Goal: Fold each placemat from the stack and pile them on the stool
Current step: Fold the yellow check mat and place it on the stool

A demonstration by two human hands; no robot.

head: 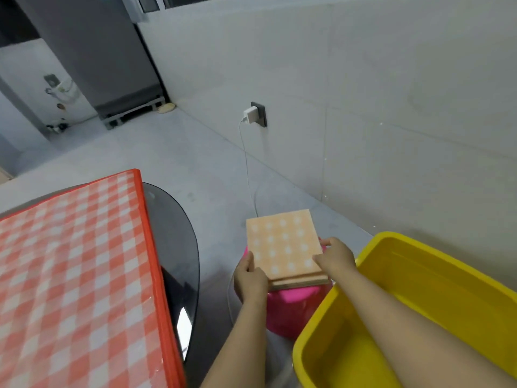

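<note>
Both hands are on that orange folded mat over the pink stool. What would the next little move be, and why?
Probably let go and draw both hands back. The folded placemat already lies flat on the pile over the pink stool, its edges roughly lined up with the layers beneath. The left hand holds its near left corner and the right hand its right edge, so only a slight squaring nudge seems left before reaching for another.

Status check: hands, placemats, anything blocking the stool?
Left hand and right hand each have a grip on the folded placemats. Pile sits on the pink stool. Yellow tub alongside, not blocking.
</note>
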